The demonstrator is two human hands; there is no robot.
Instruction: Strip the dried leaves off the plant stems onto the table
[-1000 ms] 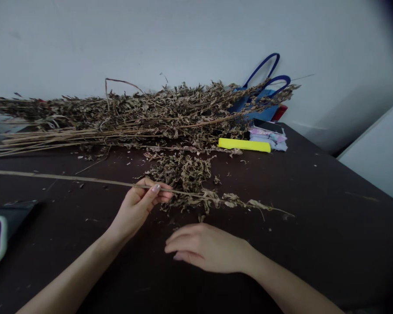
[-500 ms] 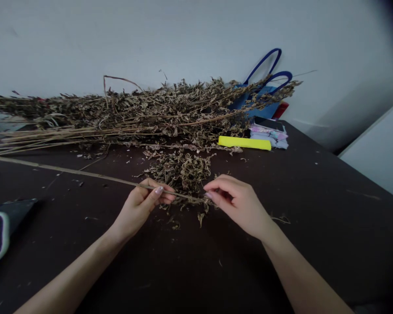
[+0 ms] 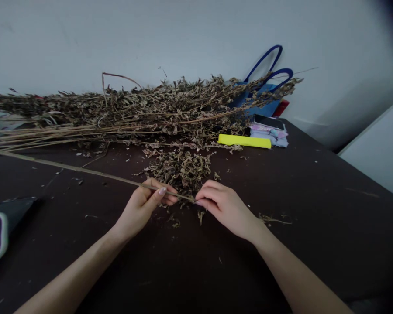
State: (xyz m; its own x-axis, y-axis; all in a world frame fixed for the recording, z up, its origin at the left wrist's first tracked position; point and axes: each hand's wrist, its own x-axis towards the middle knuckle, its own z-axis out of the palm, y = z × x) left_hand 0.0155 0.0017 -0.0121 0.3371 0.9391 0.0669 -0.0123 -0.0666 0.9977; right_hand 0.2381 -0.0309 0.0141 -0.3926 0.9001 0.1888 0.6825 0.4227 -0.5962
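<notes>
A long dried plant stem [image 3: 85,170] slants from the left edge to the middle of the table. My left hand [image 3: 147,200] is closed around it near its right end, thumb on top. The fingertips of my right hand [image 3: 225,207] pinch the stem's tip, where some dried leaf shows; my fingers partly hide it. Just behind both hands lies a loose pile of dried, curled leaves [image 3: 183,168]. A few leaf bits [image 3: 201,216] are scattered in front of the pile.
A big bundle of dried leafy stalks [image 3: 134,109] stretches along the wall. At the right stand a blue bag [image 3: 267,96], a yellow roll [image 3: 244,141] and a phone [image 3: 269,121] on a tissue pack [image 3: 273,136]. A white-rimmed object [image 3: 5,237] sits at the left edge.
My right hand has moved left along the stem, closer to my left hand, and now pinches its tip. My left hand keeps its hold, almost in place.
</notes>
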